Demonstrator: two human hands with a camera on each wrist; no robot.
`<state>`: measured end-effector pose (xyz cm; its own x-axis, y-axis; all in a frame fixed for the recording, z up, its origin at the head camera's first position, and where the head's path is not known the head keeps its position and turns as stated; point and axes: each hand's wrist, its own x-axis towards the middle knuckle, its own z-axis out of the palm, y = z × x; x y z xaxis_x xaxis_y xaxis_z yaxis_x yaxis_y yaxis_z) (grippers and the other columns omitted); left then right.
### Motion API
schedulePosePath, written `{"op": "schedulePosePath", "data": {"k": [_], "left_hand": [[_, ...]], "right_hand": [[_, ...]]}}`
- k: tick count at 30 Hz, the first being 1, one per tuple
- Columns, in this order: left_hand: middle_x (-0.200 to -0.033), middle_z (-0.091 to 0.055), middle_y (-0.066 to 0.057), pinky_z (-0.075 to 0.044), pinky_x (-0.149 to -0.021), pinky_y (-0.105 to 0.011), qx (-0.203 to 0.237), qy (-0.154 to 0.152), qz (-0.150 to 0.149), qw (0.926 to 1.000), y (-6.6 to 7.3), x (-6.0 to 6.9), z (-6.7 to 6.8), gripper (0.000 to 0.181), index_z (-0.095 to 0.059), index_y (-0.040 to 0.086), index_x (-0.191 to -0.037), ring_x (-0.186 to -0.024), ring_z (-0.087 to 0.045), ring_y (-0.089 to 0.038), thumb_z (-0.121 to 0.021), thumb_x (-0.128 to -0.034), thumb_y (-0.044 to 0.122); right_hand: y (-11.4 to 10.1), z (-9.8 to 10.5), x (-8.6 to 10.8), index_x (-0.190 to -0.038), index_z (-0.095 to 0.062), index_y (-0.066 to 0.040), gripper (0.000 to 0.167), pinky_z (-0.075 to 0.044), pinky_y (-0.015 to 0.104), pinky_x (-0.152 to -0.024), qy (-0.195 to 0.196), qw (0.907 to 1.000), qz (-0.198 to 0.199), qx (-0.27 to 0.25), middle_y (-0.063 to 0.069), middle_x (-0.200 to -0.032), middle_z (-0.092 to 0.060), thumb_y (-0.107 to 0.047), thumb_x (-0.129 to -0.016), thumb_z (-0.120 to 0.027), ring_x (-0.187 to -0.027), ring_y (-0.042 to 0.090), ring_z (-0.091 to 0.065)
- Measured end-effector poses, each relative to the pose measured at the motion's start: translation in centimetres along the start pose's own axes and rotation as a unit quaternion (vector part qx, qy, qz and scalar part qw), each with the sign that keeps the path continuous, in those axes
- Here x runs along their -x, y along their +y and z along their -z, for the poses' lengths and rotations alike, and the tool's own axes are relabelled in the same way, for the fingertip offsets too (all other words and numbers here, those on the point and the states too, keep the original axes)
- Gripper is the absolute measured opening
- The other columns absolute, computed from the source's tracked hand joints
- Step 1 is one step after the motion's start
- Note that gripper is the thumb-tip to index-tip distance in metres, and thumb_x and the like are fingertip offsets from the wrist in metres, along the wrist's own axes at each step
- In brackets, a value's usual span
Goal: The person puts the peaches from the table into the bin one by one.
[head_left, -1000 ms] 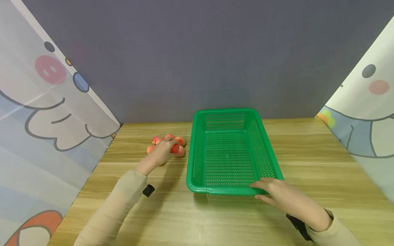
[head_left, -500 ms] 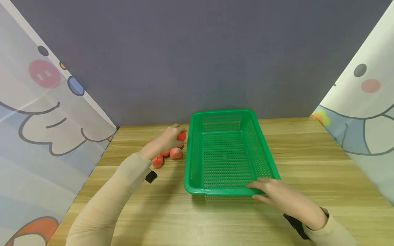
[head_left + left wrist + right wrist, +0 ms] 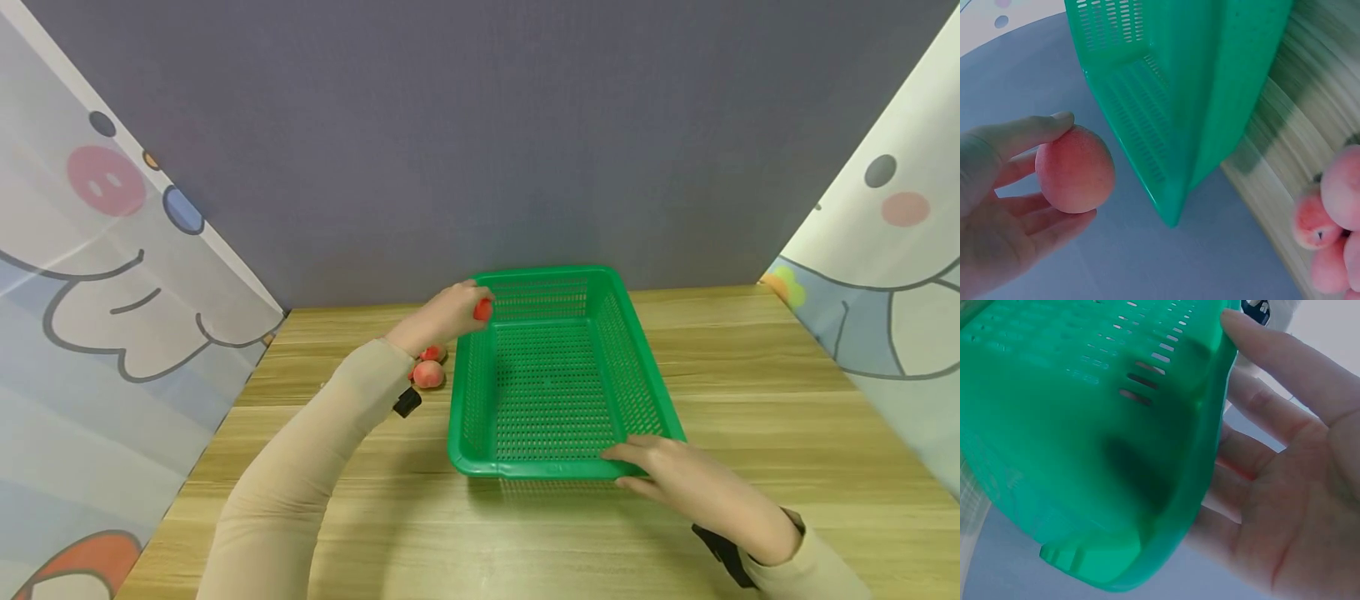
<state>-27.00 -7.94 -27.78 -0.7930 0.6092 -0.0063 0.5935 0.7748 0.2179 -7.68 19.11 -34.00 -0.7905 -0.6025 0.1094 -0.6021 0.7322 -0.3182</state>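
My left hand (image 3: 448,312) holds a pinkish-red peach (image 3: 1075,169) between thumb and fingers, above the far left corner of the green plastic basket (image 3: 467,467). In the left wrist view the peach is beside the basket's rim, apart from it. More peaches (image 3: 428,374) lie on the table left of the basket, partly hidden by my left forearm; the left wrist view shows several of them close together (image 3: 1313,220). My right hand (image 3: 678,475) grips the basket's near right rim, the thumb on one side and the fingers on the other (image 3: 1260,406).
The basket has slotted walls and a perforated floor, and stands on a wood-grain table (image 3: 480,542). A grey panel (image 3: 525,150) rises behind the table. Cartoon-printed sheets (image 3: 97,317) flank it on both sides. Dark straps (image 3: 723,552) sit at the wrists.
My left hand has picked a peach from the group and carried it up and right to the basket's far left corner. The right hand stays on the rim.
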Motion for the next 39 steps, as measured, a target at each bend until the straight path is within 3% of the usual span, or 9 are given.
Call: {"op": "schedulePosePath", "data": {"k": [11, 23, 31, 39], "left_hand": [[-0.108, -0.054, -0.011, -0.045, -0.068, -0.026, -0.006, -0.02, -0.022, 0.9995, 2.4, -3.5, -0.9, 0.043, -0.052, 0.004, -0.12, -0.086, -0.052, -0.019, -0.064, -0.0807, 0.015], [-0.113, -0.05, -0.007, -0.044, -0.072, -0.022, -0.005, -0.052, -0.022, 0.9984, 5.4, -7.6, -2.6, 0.045, -0.049, 0.009, -0.124, -0.093, -0.05, -0.015, -0.062, -0.0825, 0.018], [-0.113, -0.049, -0.006, -0.043, -0.069, -0.018, 0.003, -0.043, -0.032, 0.9986, 6.6, -10.1, -5.0, 0.044, -0.049, 0.01, -0.125, -0.088, -0.051, -0.012, -0.061, -0.0834, 0.017], [-0.121, -0.047, -0.007, -0.043, -0.074, -0.019, -0.002, -0.017, -0.028, 0.9995, 6.5, -11.8, -7.3, 0.046, -0.048, 0.011, -0.126, -0.095, -0.052, -0.013, -0.062, -0.0834, 0.022]], "right_hand": [[0.1, -0.2, 0.0, -0.104, -0.062, -0.011, 0.026, -0.05, 0.041, -0.069, 0.008, 0.9999, 0.008, 0.005, 0.004, -0.093, -0.061, -0.018, -0.079, -0.065, -0.09, 0.033, -0.058], [0.1, -0.2, 0.1, -0.104, -0.063, -0.009, 0.027, -0.049, 0.042, -0.07, 0.014, 0.9998, 0.013, 0.012, 0.005, -0.093, -0.062, -0.017, -0.078, -0.065, -0.088, 0.032, -0.059], [0.2, -0.2, 0.1, -0.104, -0.063, -0.009, 0.027, -0.05, 0.039, -0.068, 0.017, 0.9996, 0.016, 0.012, 0.004, -0.092, -0.062, -0.018, -0.078, -0.065, -0.087, 0.03, -0.06], [0.2, -0.2, 0.0, -0.103, -0.063, -0.01, 0.027, -0.05, 0.038, -0.067, 0.019, 0.9995, 0.021, 0.017, 0.003, -0.092, -0.062, -0.018, -0.078, -0.065, -0.086, 0.029, -0.06]]}}
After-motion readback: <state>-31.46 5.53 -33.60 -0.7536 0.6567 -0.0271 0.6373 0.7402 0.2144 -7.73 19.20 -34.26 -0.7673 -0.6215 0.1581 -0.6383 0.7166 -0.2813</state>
